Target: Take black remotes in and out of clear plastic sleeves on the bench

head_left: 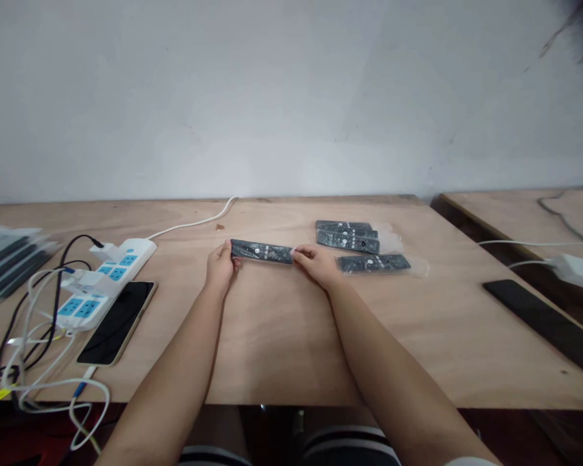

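A black remote control (262, 252) in a clear plastic sleeve is stretched between my two hands, just over the wooden table (282, 323). My left hand (220, 264) grips its left end, thumb and fingers closed round it. At the other end, my right hand (315, 263) pinches the sleeve by the remote's right tip. To the right lie several more sleeved remotes: a remote (375, 263) by itself nearest my right hand, and an overlapping group (348, 242) behind it, their loose sleeve ends pointing right.
On the left sit a white power strip (138, 248) with chargers and tangled cables, a smartphone (117, 322), and a stack of sleeved dark items (14, 259). A long black object (539, 323) lies at the right. Beyond a gap stands another table (515, 213); a wall closes the back.
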Demonstrator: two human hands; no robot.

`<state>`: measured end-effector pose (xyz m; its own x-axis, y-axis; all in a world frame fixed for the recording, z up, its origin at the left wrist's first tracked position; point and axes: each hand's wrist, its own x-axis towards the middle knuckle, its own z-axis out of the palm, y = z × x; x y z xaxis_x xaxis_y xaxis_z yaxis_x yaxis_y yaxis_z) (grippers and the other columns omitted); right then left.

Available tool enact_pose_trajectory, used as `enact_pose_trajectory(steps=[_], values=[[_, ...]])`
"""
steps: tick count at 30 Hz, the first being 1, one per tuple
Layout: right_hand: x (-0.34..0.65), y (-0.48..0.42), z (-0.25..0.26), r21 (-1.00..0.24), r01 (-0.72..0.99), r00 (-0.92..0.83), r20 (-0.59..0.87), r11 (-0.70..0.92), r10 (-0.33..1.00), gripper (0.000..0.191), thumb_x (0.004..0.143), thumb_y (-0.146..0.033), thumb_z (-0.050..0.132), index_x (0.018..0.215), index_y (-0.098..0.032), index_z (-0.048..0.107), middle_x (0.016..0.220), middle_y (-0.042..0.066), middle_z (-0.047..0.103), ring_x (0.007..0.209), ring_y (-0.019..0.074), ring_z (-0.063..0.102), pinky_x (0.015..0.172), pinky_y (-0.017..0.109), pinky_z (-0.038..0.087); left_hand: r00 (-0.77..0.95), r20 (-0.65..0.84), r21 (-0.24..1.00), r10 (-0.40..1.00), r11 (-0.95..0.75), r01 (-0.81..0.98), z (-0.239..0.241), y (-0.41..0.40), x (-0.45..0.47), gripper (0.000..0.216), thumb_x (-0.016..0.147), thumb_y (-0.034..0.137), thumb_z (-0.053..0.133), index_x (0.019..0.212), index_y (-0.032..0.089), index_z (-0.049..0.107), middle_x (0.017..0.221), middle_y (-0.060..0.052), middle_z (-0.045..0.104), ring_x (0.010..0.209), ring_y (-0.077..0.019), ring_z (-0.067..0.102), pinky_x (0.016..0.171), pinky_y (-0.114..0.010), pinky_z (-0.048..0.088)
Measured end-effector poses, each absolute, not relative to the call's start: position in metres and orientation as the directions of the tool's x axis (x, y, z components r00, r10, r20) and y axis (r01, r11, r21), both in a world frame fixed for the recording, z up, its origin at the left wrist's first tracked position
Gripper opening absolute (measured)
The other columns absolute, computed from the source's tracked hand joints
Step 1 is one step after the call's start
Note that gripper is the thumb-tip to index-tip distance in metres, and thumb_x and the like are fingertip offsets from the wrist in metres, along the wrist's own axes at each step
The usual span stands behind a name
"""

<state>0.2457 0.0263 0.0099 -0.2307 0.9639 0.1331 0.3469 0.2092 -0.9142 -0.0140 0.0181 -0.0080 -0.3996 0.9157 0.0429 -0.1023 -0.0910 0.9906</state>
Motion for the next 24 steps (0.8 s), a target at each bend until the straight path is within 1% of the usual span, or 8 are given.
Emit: enact_pose_trajectory(steps=[4, 8, 12, 15, 19, 24], values=[[0.245, 0.028, 0.008, -0.926, 0.323, -0.224, 0.125, 0.195, 0.967, 0.027, 0.079, -0.048, 0.065, 0.079, -0.021, 0.067, 0.070, 0.000, 0.064, 0.066, 0.0157, 0.055, 0.067, 0.028, 0.042, -0.414, 0.111, 0.994, 0.903, -0.105, 0.038, -0.015, 0.018, -0.018, 0.053, 0.089, 0.068, 0.055, 0.074, 0.018, 0.064, 0.055, -0.001, 0.061, 0.042, -0.0123, 0.049, 0.041, -0.023, 0.034], [0.243, 0.027, 0.009, -0.947, 0.275, -0.220, 0.106, 0.166, 0.970, 0.030, 0.081, -0.050, 0.062, 0.074, -0.021, 0.062, 0.064, -0.003, 0.056, 0.060, 0.0133, 0.047, 0.064, 0.027, 0.039, -0.421, 0.233, 0.962, 0.876, -0.146, 0.229, -0.016, 0.015, -0.021, 0.053, 0.096, 0.062, 0.048, 0.067, 0.020, 0.063, 0.053, -0.001, 0.058, 0.047, -0.0136, 0.050, 0.050, -0.024, 0.036], [0.243, 0.026, 0.012, -0.961, 0.230, -0.228, 0.101, 0.155, 0.968, 0.033, 0.081, -0.053, 0.061, 0.074, -0.021, 0.061, 0.062, -0.003, 0.053, 0.058, 0.0128, 0.045, 0.063, 0.027, 0.038, -0.439, 0.322, 0.923, 0.839, -0.175, 0.342, -0.010, 0.011, -0.022, 0.052, 0.097, 0.057, 0.050, 0.063, 0.020, 0.064, 0.052, -0.001, 0.056, 0.051, -0.0146, 0.050, 0.055, -0.025, 0.036], [0.243, 0.026, 0.013, -0.948, 0.269, -0.217, 0.110, 0.168, 0.970, 0.032, 0.082, -0.052, 0.061, 0.075, -0.021, 0.063, 0.063, -0.002, 0.056, 0.060, 0.0135, 0.048, 0.066, 0.028, 0.041, -0.483, 0.328, 0.913, 0.812, -0.141, 0.382, -0.006, 0.009, -0.021, 0.049, 0.095, 0.055, 0.055, 0.061, 0.020, 0.062, 0.050, 0.000, 0.055, 0.051, -0.0147, 0.048, 0.055, -0.026, 0.035], [0.243, 0.026, 0.012, -0.943, 0.285, -0.216, 0.113, 0.174, 0.970, 0.030, 0.080, -0.051, 0.066, 0.083, -0.022, 0.069, 0.071, 0.000, 0.066, 0.067, 0.0165, 0.057, 0.070, 0.030, 0.045, -0.546, 0.282, 0.932, 0.789, -0.091, 0.350, -0.004, 0.008, -0.023, 0.046, 0.092, 0.053, 0.059, 0.060, 0.019, 0.060, 0.051, 0.000, 0.056, 0.051, -0.0142, 0.048, 0.055, -0.026, 0.035], [0.244, 0.026, 0.009, -0.952, 0.266, -0.201, 0.099, 0.151, 0.975, 0.032, 0.077, -0.051, 0.072, 0.090, -0.022, 0.075, 0.087, 0.003, 0.074, 0.081, 0.0210, 0.065, 0.078, 0.033, 0.048, -0.535, 0.387, 0.865, 0.751, -0.095, 0.492, -0.005, 0.009, -0.033, 0.044, 0.089, 0.053, 0.063, 0.061, 0.020, 0.058, 0.052, 0.002, 0.051, 0.052, -0.0131, 0.045, 0.054, -0.025, 0.033]])
